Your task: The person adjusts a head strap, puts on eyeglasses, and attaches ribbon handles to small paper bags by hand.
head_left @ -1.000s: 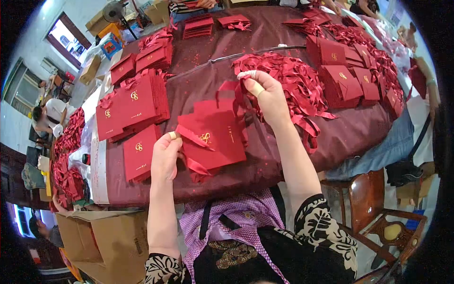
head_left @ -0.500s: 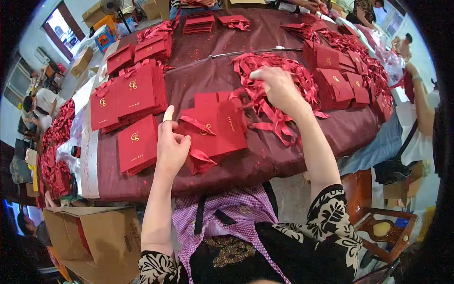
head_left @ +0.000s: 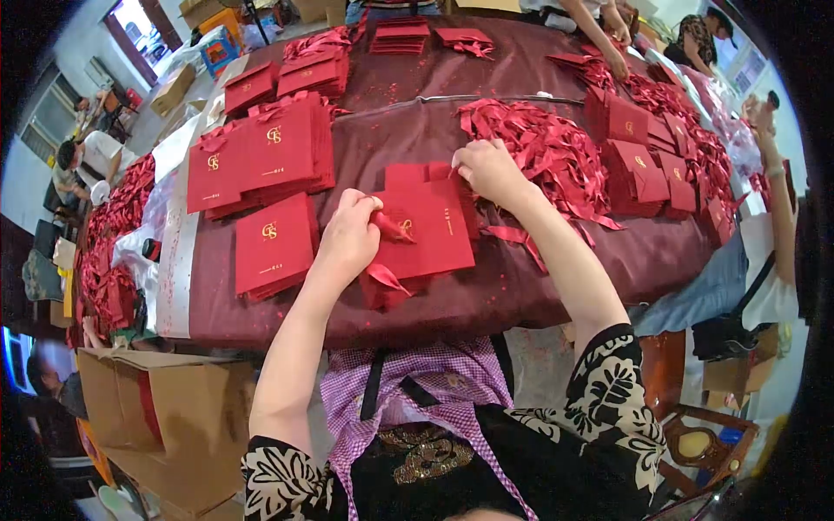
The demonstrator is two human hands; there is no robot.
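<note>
Red cards or envelopes with gold print [head_left: 434, 239] lie in a stack before me on the dark red cloth. Over the stack's left side, my left hand [head_left: 352, 230] is closed by a red ribbon [head_left: 393, 227]; its fingertips are partly hidden. Another ribbon end [head_left: 387, 280] hangs below it. My right hand [head_left: 493, 172] pinches at the stack's upper right corner, and what is between its fingertips is too small to tell. Just beyond that hand rises a heap of loose red ribbons [head_left: 547, 148].
Stacks of red envelopes stand at the left [head_left: 285, 148] and right [head_left: 638, 174]. A cardboard box [head_left: 191, 417] is below the table's left edge, a wooden chair [head_left: 704, 443] at lower right. Other people's arms [head_left: 599, 39] reach in at the far and right sides.
My right hand has come from the ribbon heap back to the stack's corner. My left hand has moved right over the stack, and its raised finger is now curled in.
</note>
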